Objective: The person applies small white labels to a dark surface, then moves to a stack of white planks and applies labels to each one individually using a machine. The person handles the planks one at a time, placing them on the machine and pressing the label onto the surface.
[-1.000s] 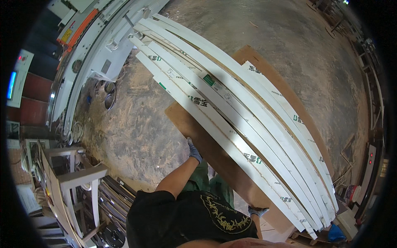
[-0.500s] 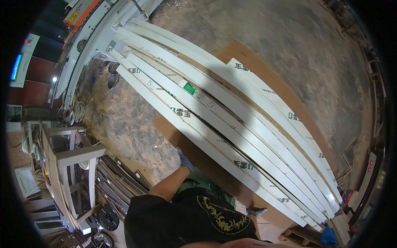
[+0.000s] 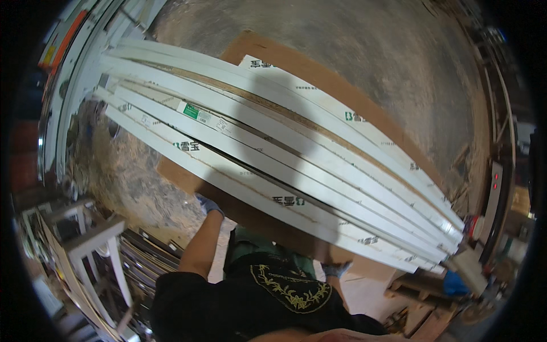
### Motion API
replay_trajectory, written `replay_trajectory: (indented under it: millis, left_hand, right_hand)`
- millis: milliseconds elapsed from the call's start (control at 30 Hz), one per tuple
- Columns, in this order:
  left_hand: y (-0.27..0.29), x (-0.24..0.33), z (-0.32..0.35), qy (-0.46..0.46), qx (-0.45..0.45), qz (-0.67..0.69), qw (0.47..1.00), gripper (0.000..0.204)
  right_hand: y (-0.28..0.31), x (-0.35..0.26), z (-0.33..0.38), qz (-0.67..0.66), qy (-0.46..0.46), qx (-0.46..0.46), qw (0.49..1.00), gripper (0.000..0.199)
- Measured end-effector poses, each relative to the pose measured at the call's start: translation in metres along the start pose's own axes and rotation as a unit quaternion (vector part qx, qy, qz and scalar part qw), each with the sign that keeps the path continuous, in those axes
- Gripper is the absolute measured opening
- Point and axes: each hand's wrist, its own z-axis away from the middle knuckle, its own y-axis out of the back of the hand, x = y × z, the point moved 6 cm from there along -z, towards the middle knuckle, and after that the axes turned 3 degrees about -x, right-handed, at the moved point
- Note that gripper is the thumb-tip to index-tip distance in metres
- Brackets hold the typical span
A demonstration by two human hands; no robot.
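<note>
White strips (image 3: 307,172) run 10 to 4 o'clock atop the brown board (image 3: 239,213). Left hand (image 3: 209,204) at 8, right hand (image 3: 336,269) at 5, both on its edge; can't tell finger closure. I'd keep it level.

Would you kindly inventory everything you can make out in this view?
White strips: several, white with print, on the brown board.
Brown board: apparently one, brown, under them.
Machine: one, pale with orange, upper left.
Stand: one, pale grey, lower left.
Dark strips: several, dark brown, right of the stand.
Panel: one, dark with two red lights, right edge.
Pallet: one, brown, lower right.
Blue item: one, blue, by the pallet; kind unclear.
Floor: one, grey, beyond the board.
Shirt: one, black with gold pattern, bottom.
Trousers: one pair, green, bottom centre.
Left hand: one, grey glove, at the board's near edge.
Right hand: one, grey glove, same edge, further right.
</note>
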Motion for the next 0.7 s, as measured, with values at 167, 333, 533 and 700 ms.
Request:
replay_trajectory:
  millis: [167,333,533,700]
  left_hand:
    - [-0.046,0.067,0.105,-0.044,0.291,-0.359,0.886,0.074]
    - [-0.061,0.083,0.135,0.001,0.297,-0.379,0.876,0.076]
    - [-0.002,0.053,0.128,0.040,0.315,-0.438,0.841,0.076]
    - [0.027,0.051,0.147,0.003,0.237,-0.453,0.859,0.074]
  right_hand:
    - [0.005,-0.059,-0.003,0.053,0.006,0.011,0.999,0.075]
    - [-0.001,-0.095,-0.005,0.088,0.010,0.023,0.996,0.073]
    - [-0.008,-0.109,-0.027,0.142,0.003,-0.016,0.990,0.070]
    - [0.014,-0.095,-0.034,0.180,0.003,-0.051,0.982,0.067]
